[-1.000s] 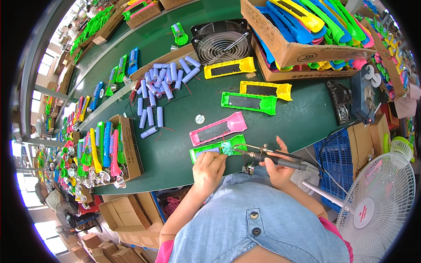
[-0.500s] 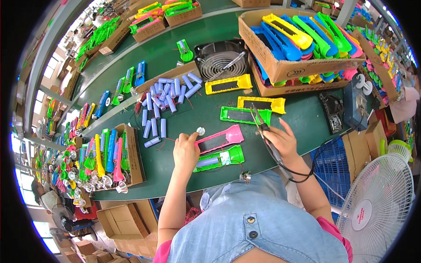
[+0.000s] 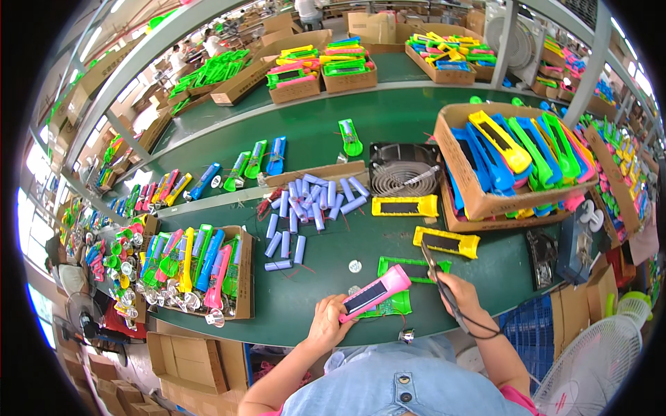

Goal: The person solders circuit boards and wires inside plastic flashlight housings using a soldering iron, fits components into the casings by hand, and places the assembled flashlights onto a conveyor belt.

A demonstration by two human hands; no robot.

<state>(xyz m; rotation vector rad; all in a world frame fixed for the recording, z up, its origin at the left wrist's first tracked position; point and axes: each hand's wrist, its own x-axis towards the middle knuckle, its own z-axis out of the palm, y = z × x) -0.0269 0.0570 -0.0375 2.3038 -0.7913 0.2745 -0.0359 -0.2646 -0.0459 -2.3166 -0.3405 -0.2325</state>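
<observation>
My left hand (image 3: pixel 328 322) grips the lower end of a pink flashlight casing half (image 3: pixel 378 294), tilted with its dark panel facing up. Partly covered by it lies a green casing half (image 3: pixel 394 305) on the bench. In my right hand (image 3: pixel 458 295) is a soldering iron (image 3: pixel 446 294), its tip pointing away from me over an open green casing half (image 3: pixel 416 270). A small round silver disc (image 3: pixel 355 266) lies beyond the pink casing. Near the bench's front edge sits a small shiny metal part (image 3: pixel 406 335).
Purple battery cells (image 3: pixel 319 201) lie loose left of centre. A carton of finished-looking flashlights (image 3: pixel 243 277) stands at left, a carton of coloured casings (image 3: pixel 513 201) at right. Two yellow casings (image 3: pixel 447 242), a round-grilled fan (image 3: pixel 404 179) and a blue box (image 3: pixel 574 243) flank the work area.
The pink casing, earlier lying flat with its hollow side up, is now lifted and turned over in my left hand. The iron remains in my right hand. The view has tilted up.
</observation>
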